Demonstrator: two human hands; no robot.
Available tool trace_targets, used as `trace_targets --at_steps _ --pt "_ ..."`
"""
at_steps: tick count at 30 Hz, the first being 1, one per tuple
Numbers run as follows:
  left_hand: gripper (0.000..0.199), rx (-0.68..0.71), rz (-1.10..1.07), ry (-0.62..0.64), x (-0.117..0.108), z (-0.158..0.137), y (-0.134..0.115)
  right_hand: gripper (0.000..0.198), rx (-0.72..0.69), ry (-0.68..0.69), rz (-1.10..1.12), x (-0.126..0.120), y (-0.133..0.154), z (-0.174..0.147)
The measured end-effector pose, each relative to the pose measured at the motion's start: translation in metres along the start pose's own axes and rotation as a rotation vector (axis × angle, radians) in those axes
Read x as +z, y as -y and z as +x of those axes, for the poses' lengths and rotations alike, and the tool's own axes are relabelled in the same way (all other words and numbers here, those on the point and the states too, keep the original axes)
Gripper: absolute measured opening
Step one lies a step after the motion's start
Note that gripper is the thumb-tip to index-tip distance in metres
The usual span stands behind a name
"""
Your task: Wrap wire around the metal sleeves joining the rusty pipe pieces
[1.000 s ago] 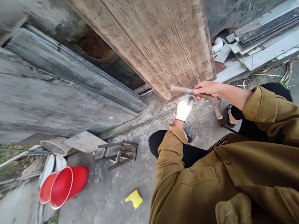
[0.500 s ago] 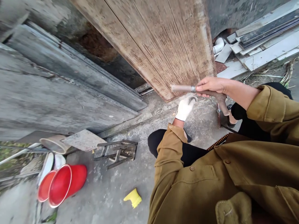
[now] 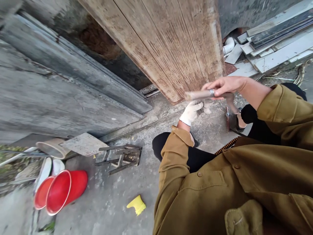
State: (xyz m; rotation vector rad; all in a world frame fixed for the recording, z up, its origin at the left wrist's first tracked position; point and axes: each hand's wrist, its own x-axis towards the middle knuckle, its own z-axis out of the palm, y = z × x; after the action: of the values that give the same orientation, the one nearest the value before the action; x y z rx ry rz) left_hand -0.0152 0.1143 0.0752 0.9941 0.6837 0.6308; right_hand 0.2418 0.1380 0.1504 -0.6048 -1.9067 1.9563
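My right hand (image 3: 223, 87) is bare and closed round a bent wooden tool (image 3: 199, 94), a thick stick with a metal wire binding and a crooked end. It hangs above the ground, just in front of the lower edge of a wooden door panel (image 3: 181, 58). My left hand (image 3: 192, 111) wears a white glove and sits just below the stick's blunt end. Its fingers are curled; a small greyish, blurred thing shows at them, too unclear to name. A rusty metal bar (image 3: 227, 120) lies near my foot.
Left of the panel lean grey boards (image 3: 73, 88). A small wooden stool (image 3: 122, 158), red buckets (image 3: 78, 186) and a yellow piece (image 3: 137, 205) are on the concrete. Stacked tiles and planks (image 3: 276, 42) with a white pipe (image 3: 229, 45) lie at the upper right.
My right hand and the wooden tool have shifted slightly, the tool's blunt end moving right. My gloved left hand has moved a little left and down. The view has shifted slightly.
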Motion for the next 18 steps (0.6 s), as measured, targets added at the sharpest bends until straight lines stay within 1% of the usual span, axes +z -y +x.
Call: trace_targets --at_steps 1,3,4,6,8,10,12,14,16,17,18 --pt "0.051 0.004 -0.052 -0.028 0.004 0.001 0.002 0.053 -0.094 -0.094 0.091 0.007 -0.004 0.007" --pt "0.043 0.018 -0.130 -0.087 0.011 0.002 0.002 0.059 -0.203 -0.206 0.222 0.019 -0.011 0.021" --pt "0.039 0.038 -0.158 -0.122 0.013 0.002 0.001 0.059 -0.251 -0.276 0.272 0.023 -0.014 0.027" --pt "0.035 0.097 -0.174 -0.177 0.015 0.002 -0.004 0.058 -0.316 -0.402 0.343 0.027 -0.014 0.036" --pt "0.038 0.181 -0.117 -0.232 0.012 0.001 -0.007 0.057 -0.353 -0.510 0.391 0.025 -0.012 0.039" --pt "0.046 0.290 0.010 -0.296 0.007 -0.001 -0.010 0.055 -0.368 -0.580 0.428 0.021 -0.010 0.038" --pt "0.056 0.401 0.182 -0.325 0.001 -0.004 -0.013 0.052 -0.371 -0.624 0.458 0.017 -0.008 0.036" --pt "0.064 0.491 0.399 -0.287 -0.002 -0.008 -0.017 0.047 -0.364 -0.667 0.483 0.016 -0.008 0.036" --pt "0.072 0.548 0.648 -0.210 -0.002 -0.013 -0.022 0.043 -0.348 -0.724 0.506 0.018 -0.008 0.038" --pt "0.071 0.566 0.758 -0.188 -0.001 -0.015 -0.024 0.041 -0.340 -0.752 0.519 0.019 -0.008 0.038" --pt "0.063 0.574 0.843 -0.187 0.001 -0.017 -0.026 0.039 -0.332 -0.774 0.531 0.020 -0.008 0.039"
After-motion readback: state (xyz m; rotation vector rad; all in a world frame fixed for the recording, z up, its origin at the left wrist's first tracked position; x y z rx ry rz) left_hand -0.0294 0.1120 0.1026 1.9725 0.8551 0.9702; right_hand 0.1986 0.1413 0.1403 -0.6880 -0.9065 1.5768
